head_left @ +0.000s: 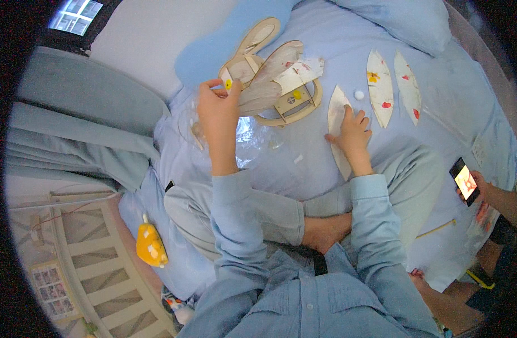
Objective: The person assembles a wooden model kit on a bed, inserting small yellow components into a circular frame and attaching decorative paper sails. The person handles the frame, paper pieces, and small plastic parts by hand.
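A pale wooden rabbit-shaped frame (289, 112) with long ears and white panels bearing yellow and red flower pieces sits at the far middle. My left hand (219, 110) is raised at its left side, thumb and fingers drawn together by a white panel with a yellow flower (228, 85); whether they grip the frame or something small is unclear. A plain white leaf-shaped piece (336, 104) lies right of the frame. My right hand (353, 132) rests on it, fingers spread. Two similar pieces with flowers, a nearer one (380, 93) and a farther one (407, 84), lie to the right.
A small white ball (358, 95) is beside the leaf pieces. Clear crinkled plastic (250, 138) lies before the frame. A yellow plush-like object (150, 246) is at left. At right, another person's hand (484, 188) holds a phone (465, 181); a thin yellow stick (437, 228) lies nearby.
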Tool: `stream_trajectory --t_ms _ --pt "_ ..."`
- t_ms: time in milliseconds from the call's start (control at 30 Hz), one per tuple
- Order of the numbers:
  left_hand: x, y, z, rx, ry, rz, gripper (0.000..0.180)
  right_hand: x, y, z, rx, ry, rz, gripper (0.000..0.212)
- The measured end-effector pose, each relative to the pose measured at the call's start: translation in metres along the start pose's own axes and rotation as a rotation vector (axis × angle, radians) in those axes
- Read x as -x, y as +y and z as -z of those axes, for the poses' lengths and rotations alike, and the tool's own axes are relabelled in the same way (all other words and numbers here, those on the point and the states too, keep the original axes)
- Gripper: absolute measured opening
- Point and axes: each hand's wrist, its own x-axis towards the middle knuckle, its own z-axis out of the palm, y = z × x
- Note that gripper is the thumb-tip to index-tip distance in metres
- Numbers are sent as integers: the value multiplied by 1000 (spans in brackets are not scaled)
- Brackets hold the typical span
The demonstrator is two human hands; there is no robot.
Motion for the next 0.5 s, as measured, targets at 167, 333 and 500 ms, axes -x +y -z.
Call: stream_trajectory --t_ms 167,333,500 --pt "9 10 -5 59 -4 1 49 2 -4 -3 -64 -14 -9 104" --pt "18 -8 -5 209 102 -239 35 -11 6 8 -212 5 -66 97" --pt "39 -30 8 -43 109 -496 31 -10 7 11 -402 110 72 90"
